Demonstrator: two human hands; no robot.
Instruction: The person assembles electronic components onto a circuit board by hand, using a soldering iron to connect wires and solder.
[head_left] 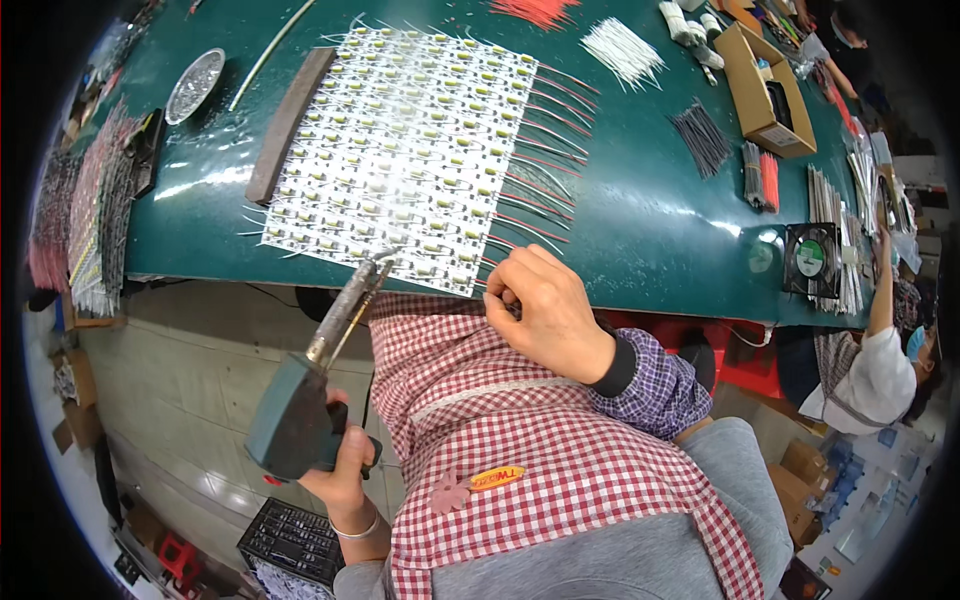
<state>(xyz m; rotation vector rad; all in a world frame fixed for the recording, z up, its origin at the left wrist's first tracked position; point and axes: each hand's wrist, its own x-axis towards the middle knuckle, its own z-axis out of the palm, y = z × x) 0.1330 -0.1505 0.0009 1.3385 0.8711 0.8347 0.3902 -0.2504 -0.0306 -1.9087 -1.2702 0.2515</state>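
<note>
My left hand (345, 470) is wrapped round the grip of a dark green soldering gun (290, 420). Its metal barrel slants up to the near edge of a white circuit board panel (400, 225), where the tip touches or hovers just over the surface; I cannot tell which. Rows of small yellow-green parts and thin leads cover the panel. Red, black and white wires (545, 155) stick out from its right side. At the near right corner my right hand (545, 310) is closed, thumb and fingers pinching a thin wire, its end hidden by the fingers.
A dark bar (290, 130) lies along the panel's left edge on the green table (640, 230). Further left are a metal dish (195, 87) and wire bundles (100, 210). White wires (622, 52), black wires (700, 138), an open carton (765, 90) and a fan (812, 260) lie right. A co-worker sits far right.
</note>
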